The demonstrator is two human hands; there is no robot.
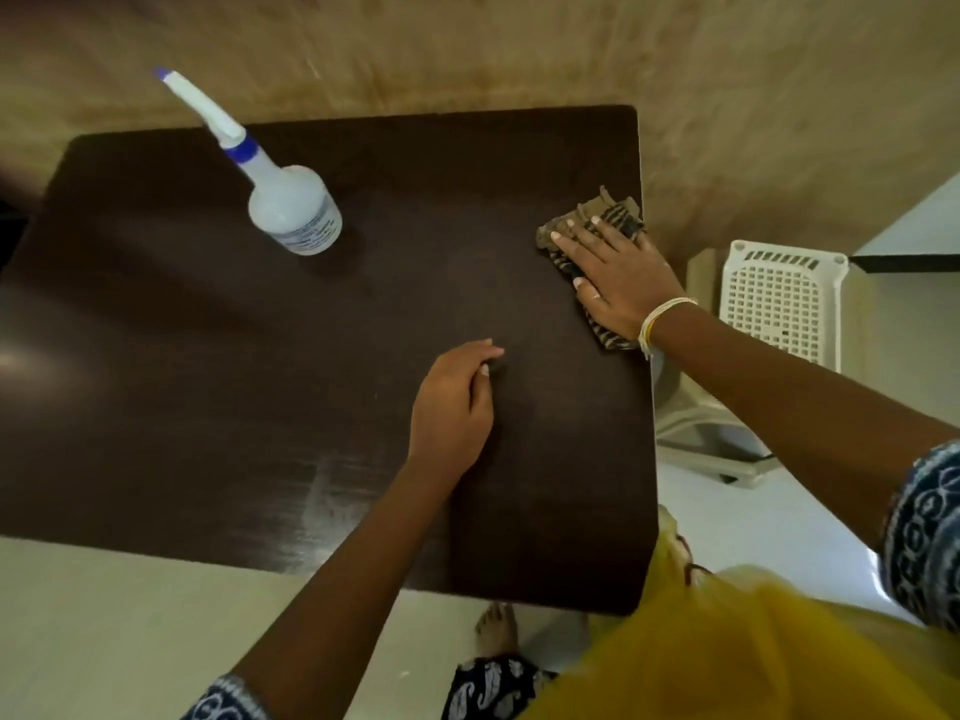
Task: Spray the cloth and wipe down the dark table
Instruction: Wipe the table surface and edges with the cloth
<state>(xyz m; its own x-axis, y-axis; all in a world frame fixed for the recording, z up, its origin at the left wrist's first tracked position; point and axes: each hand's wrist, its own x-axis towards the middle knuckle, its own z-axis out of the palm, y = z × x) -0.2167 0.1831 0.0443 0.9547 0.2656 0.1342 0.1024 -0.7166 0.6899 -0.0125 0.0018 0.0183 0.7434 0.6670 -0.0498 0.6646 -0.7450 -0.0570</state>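
Observation:
The dark brown table fills the middle of the head view. A brown striped cloth lies at its far right edge, and my right hand presses flat on it with straight, spread fingers. My left hand rests on the bare tabletop near the centre, its fingers loosely curled and holding nothing. A white spray bottle with a blue collar and blue nozzle tip stands upright at the far left of the table, apart from both hands.
A white perforated plastic stool stands just right of the table, close to my right arm. A pale counter corner shows at the right edge. A beige wall runs behind the table. My bare foot is on the pale floor under the near edge.

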